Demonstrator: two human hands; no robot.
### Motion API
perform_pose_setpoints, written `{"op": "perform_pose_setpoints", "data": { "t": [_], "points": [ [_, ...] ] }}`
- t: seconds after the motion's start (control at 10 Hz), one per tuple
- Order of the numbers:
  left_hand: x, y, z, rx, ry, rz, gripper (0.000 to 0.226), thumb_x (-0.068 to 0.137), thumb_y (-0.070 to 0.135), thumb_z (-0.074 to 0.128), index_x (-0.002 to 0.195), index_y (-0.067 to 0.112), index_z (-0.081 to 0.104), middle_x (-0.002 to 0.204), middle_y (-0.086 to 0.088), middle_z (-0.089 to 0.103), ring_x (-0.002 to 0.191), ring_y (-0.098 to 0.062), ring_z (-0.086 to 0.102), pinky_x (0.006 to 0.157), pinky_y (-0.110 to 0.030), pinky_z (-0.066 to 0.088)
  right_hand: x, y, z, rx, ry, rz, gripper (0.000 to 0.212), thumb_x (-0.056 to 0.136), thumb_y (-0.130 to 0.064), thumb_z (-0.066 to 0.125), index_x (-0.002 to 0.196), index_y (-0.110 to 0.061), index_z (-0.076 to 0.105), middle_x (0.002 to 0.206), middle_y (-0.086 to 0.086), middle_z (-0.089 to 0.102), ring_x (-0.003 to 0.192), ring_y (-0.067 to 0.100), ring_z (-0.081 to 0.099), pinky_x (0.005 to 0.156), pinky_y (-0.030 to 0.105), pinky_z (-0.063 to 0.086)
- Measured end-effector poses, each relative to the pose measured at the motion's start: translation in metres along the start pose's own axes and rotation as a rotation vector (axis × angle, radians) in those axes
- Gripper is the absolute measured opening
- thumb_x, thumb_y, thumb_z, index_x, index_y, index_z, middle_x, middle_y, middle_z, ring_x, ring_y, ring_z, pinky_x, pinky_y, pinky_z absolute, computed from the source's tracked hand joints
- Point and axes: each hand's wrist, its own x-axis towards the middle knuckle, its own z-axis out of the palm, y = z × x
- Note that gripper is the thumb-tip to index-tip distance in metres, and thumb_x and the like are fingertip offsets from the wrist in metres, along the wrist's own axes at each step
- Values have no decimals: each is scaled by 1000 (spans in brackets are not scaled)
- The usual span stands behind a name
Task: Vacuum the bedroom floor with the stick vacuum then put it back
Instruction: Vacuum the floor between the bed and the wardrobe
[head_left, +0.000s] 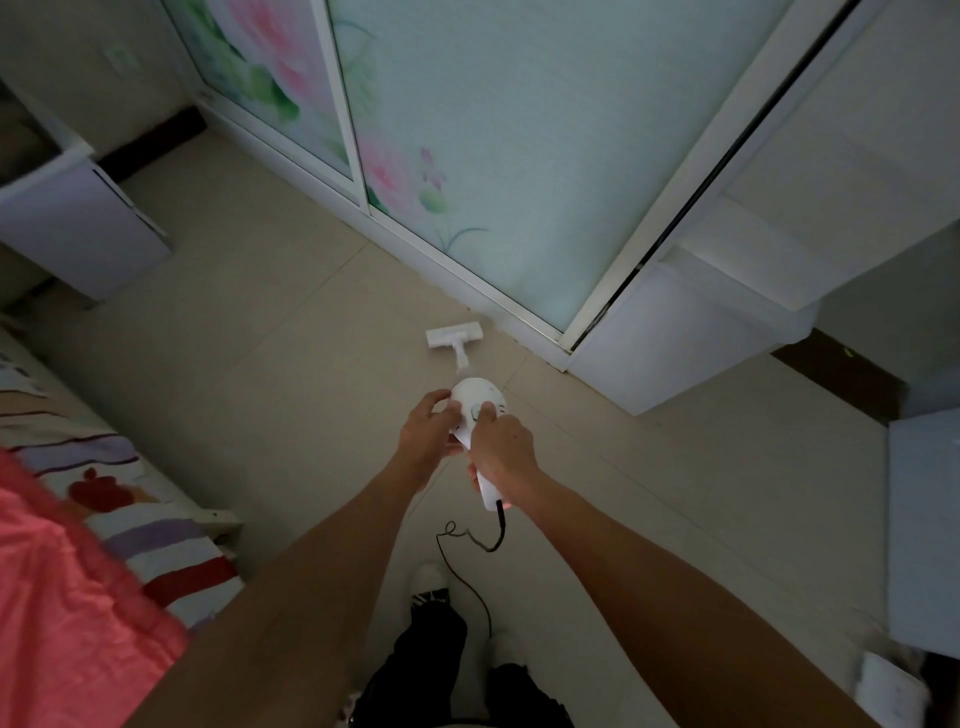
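Note:
A white stick vacuum (475, 395) stands upright in front of me, seen from above. Its floor head (453, 337) rests on the beige tiled floor (291, 364) close to the wardrobe's bottom rail. My right hand (501, 452) grips the vacuum's handle, with the thumb on the round button on top of the body. My left hand (426, 434) holds the left side of the round motor body. A black power cord (470, 566) leaves the handle's end and trails down past my feet.
A sliding wardrobe (467, 156) with flower-painted doors fills the far side. A white cabinet (670, 332) stands to its right, a white nightstand (83, 228) at the left. The bed (104, 519), with striped sheet and pink cover, lies at the lower left.

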Motion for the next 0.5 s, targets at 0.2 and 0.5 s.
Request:
{"op": "perform_pose_setpoints", "data": {
  "t": [0.2, 0.5],
  "points": [
    [13, 6, -3, 8, -14, -28, 43, 99, 26, 49, 142, 18, 50, 130, -14, 61, 107, -32, 68, 72, -34, 59, 15, -8, 0, 87, -119, 89, 50, 102, -31, 34, 128, 9, 50, 89, 16, 60, 78, 30, 63, 36, 11, 45],
    [28, 18, 0, 31, -34, -80, 44, 103, 28, 45, 146, 19, 46, 134, -13, 59, 108, -35, 67, 70, -35, 59, 36, -14, 4, 400, -69, 225, 50, 102, -37, 31, 126, 2, 52, 123, 25, 61, 63, 16, 49, 53, 29, 42]
  ]
}}
